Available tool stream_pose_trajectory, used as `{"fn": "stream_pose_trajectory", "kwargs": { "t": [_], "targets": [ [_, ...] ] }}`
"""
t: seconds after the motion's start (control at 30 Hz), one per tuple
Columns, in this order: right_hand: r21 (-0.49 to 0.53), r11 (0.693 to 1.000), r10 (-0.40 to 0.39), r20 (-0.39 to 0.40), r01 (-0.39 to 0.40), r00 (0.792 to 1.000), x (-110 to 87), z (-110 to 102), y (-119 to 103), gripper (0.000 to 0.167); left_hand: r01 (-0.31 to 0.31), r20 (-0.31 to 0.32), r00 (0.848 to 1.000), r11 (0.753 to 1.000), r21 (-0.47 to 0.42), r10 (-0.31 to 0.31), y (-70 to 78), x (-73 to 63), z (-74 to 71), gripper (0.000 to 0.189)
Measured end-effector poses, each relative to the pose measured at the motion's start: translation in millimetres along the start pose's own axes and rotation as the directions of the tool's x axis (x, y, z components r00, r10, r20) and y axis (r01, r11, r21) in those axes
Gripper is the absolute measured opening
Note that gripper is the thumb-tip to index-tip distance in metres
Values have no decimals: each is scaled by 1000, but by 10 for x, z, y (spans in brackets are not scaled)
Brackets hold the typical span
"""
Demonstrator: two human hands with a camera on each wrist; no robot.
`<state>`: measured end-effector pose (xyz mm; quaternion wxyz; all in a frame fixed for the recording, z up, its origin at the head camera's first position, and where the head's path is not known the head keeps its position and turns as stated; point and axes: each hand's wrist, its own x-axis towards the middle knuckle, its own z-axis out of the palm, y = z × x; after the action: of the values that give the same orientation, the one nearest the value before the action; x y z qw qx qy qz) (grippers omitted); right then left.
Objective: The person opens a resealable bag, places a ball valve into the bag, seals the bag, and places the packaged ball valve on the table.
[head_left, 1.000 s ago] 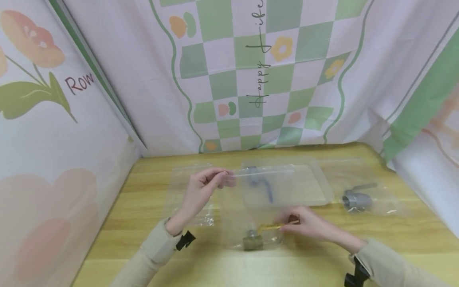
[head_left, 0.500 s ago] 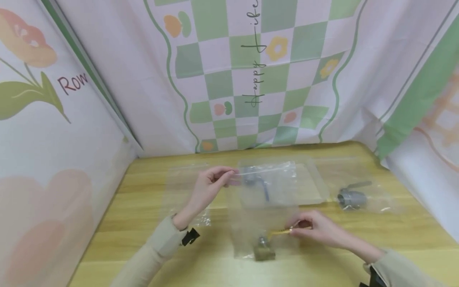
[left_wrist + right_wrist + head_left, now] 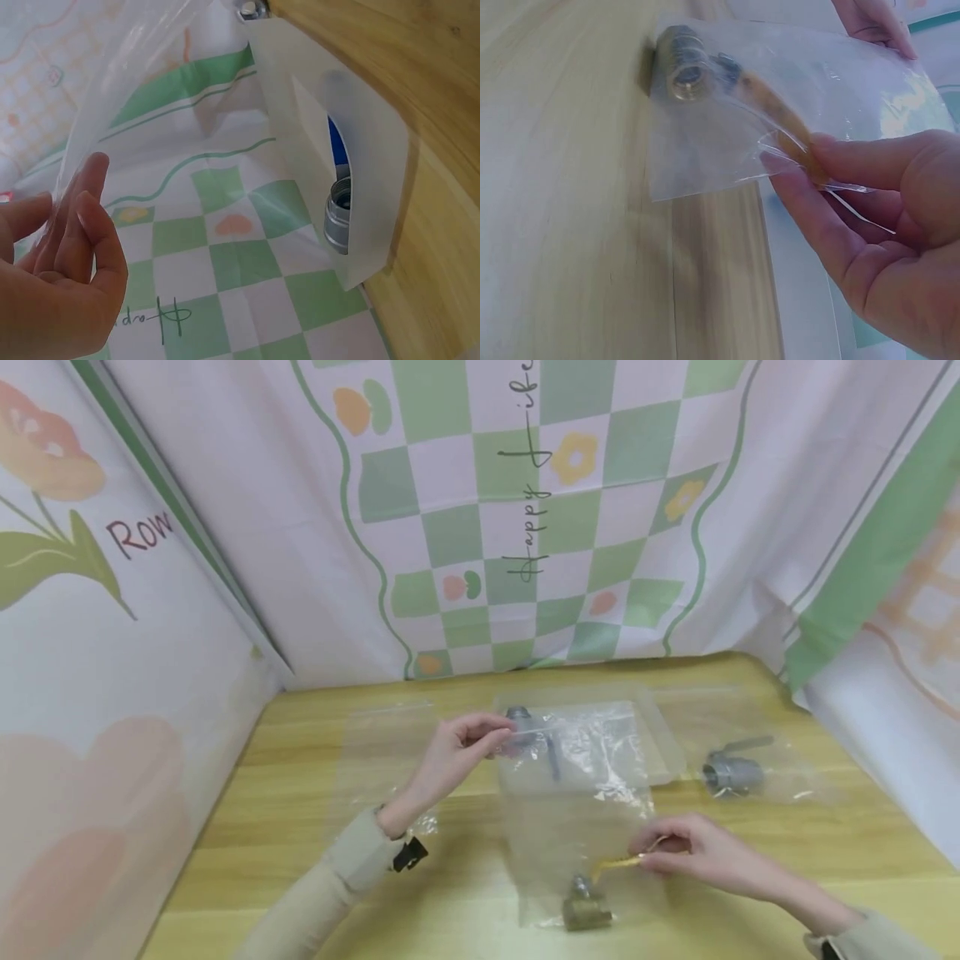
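A clear zip bag (image 3: 555,827) hangs between both hands with a brass ball valve (image 3: 587,912) low inside it. My left hand (image 3: 457,760) pinches the bag's upper left corner between thumb and fingers. Through the plastic, my right hand (image 3: 705,856) pinches the valve's yellow lever handle (image 3: 618,862). In the right wrist view the brass body (image 3: 686,67) lies in the bag's corner, close to the tabletop, and thumb and forefinger grip the orange-yellow lever (image 3: 776,112). The left wrist view shows the left fingers (image 3: 90,247) on the plastic edge.
Behind the bag stands a shallow whitish tray (image 3: 663,739) holding a grey valve (image 3: 517,718) with a blue lever. A bagged grey valve (image 3: 735,775) lies to the right. Another clear bag (image 3: 375,760) lies flat at left. A printed curtain (image 3: 525,527) closes off the back.
Both hands have moved right and slightly toward the person in the head view, carrying the bag with the brass valve. The tray and the other bags stay where they were.
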<state>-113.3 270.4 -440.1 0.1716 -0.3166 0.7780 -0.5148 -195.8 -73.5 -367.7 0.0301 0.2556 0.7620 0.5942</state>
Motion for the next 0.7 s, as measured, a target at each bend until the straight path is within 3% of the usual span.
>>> {"fn": "stream_pose_trajectory", "kwargs": {
  "t": [0.27, 0.7],
  "targets": [
    [79, 994, 72, 78, -78, 994, -193, -109, 6, 21, 27, 97, 995, 1000, 2, -27, -83, 48, 84, 23],
    [172, 967, 164, 157, -191, 974, -511, -176, 23, 21, 173, 231, 959, 984, -30, -162, -330, 86, 275, 28]
  ]
}}
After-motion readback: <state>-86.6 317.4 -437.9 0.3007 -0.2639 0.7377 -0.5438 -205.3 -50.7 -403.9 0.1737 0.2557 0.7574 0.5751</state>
